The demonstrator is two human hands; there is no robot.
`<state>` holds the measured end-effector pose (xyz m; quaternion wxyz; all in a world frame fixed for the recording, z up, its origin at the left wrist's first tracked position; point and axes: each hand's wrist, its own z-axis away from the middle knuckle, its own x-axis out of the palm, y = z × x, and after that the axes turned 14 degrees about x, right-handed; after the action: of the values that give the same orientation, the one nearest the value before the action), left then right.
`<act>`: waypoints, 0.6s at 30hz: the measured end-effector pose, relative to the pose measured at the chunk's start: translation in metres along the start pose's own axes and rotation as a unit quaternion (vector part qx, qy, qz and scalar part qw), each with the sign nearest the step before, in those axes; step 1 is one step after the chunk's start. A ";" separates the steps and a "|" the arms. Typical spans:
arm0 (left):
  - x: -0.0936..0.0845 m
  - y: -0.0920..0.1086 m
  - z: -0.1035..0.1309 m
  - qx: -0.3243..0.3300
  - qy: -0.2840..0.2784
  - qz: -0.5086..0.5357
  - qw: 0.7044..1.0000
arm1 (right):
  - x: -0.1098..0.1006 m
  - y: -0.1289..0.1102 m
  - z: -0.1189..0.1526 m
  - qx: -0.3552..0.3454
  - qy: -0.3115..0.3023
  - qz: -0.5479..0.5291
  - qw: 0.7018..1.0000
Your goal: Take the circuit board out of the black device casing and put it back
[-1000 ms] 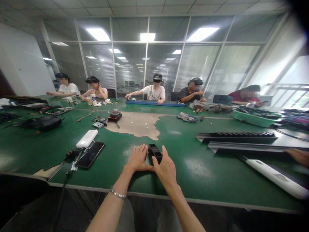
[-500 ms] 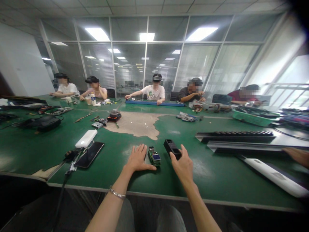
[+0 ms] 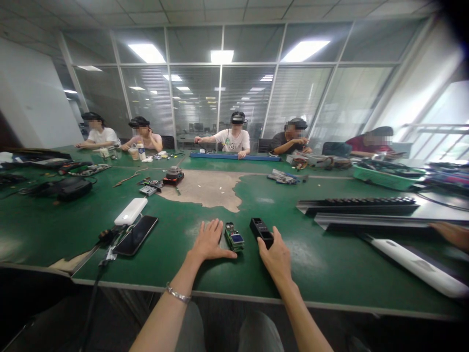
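- Glass partition point(image 3: 198, 107) behind; in front of it, co-workers sit along the far side of a wide green surface point(image 3: 311, 288).
- The left hand point(image 3: 210, 240) lies flat, fingers spread, with nothing in its grip; its thumb points to the near end of the circuit board point(image 3: 233, 239). Whether they touch, I cannot tell.
- The circuit board lies on the surface between the two hands, small screen facing up.
- The right hand point(image 3: 275, 252) has thumb and fingers closed around the near end of the black housing point(image 3: 258, 229), just right of the board. Whether the housing rests or is slightly raised is unclear.
- The step in hand looks like handling housing and board as separate pieces.
- A next move would seem to call for a steady housing, and a light edge grip if the board is handled.
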<state>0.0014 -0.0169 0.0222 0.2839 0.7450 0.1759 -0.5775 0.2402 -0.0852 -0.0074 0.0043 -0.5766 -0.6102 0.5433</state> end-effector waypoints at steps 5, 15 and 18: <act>0.000 0.001 0.000 -0.002 0.000 0.002 1.000 | 0.002 0.002 0.002 -0.021 0.020 0.004 1.000; -0.003 0.003 0.001 0.002 0.003 -0.003 1.000 | -0.008 -0.008 0.010 -0.012 -0.017 0.016 1.000; -0.004 0.004 0.001 0.001 0.003 0.000 1.000 | -0.015 -0.020 0.013 0.014 -0.031 -0.023 0.999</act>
<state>0.0018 -0.0209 0.0268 0.2824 0.7474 0.1760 -0.5751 0.2231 -0.0997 0.0098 0.0061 -0.5454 -0.6153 0.5691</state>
